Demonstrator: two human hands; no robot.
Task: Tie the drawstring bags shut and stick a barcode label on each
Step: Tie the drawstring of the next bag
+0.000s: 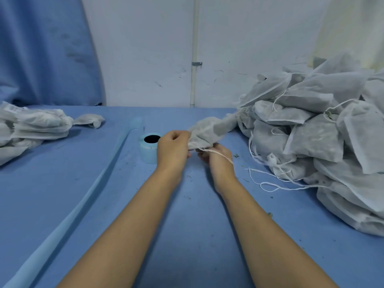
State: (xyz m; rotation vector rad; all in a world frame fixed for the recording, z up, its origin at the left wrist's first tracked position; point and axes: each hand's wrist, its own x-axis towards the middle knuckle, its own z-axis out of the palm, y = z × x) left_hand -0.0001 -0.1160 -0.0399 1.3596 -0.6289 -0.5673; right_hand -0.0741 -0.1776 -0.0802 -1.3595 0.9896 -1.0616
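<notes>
White stack of bags far left. Label roll just left of left hand, which grips the bag by its neck. Right hand just below the bag, fingers curled on the drawstring wrapped over it. Heap of bags on the right.

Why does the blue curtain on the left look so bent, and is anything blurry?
Head view: the wide-angle lens bows edges near the sides, like the blue curtain, while the central pipe looks straight; lighting soft, shadows faint; the right hand and drawstring at the mouth of the bag look slightly smeared.
</notes>
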